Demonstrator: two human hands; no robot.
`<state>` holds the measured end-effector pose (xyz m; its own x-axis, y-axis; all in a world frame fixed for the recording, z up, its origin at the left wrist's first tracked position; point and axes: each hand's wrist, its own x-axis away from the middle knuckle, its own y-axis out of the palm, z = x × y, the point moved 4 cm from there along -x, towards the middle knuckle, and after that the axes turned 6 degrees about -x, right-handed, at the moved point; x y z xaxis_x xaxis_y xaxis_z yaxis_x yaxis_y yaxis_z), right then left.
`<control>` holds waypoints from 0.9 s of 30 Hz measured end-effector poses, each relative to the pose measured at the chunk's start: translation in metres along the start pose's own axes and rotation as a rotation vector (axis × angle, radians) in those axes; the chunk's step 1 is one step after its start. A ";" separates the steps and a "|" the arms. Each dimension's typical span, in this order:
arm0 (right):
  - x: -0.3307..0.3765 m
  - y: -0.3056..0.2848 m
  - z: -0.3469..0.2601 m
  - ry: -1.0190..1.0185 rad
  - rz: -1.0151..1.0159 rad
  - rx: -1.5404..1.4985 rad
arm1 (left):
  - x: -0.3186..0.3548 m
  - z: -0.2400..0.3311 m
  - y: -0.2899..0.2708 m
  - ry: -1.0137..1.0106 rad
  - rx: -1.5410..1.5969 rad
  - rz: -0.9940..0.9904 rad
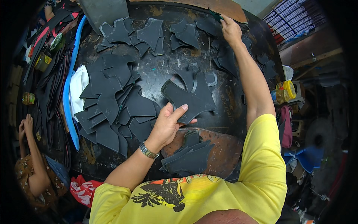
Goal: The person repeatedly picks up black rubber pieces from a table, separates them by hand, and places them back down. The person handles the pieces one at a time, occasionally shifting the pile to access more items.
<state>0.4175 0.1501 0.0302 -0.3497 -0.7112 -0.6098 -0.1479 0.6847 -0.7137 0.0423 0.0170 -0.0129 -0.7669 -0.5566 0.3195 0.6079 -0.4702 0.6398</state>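
Observation:
My left hand (167, 125) pinches a dark grey cut piece of sheet material (195, 95) with curved edges, thumb on top and fingers beneath. The piece is held over the middle of the dark table, above other cut pieces. At the far right edge of the table, my right hand (231, 30) is stretched out, its fingers closed on a small dark green thing (214, 15) whose kind I cannot make out. Left of my left hand lies a large overlapping heap of similar pieces (106, 87). Nearer my body, a small stack (188, 156) rests on a brown board (227, 149).
Small groups of cut pieces (150, 33) line the far side. A blue edge strip (71, 80) and white cloth (79, 86) border the left. Beyond it are long dark strips (48, 93) and another person's hands (28, 127). A yellow-lidded jar (285, 91) stands at right.

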 end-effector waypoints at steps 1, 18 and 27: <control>0.001 0.002 -0.002 -0.046 -0.010 0.015 | 0.000 0.000 0.000 0.002 0.002 0.000; 0.020 0.029 -0.024 0.025 -0.340 0.097 | -0.001 -0.002 -0.002 -0.007 0.020 -0.035; 0.006 0.034 -0.016 0.246 -0.317 0.034 | 0.000 -0.001 -0.001 -0.013 0.016 -0.028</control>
<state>0.3960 0.1718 0.0075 -0.5036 -0.8239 -0.2599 -0.2544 0.4289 -0.8668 0.0420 0.0170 -0.0142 -0.7861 -0.5347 0.3102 0.5830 -0.4745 0.6595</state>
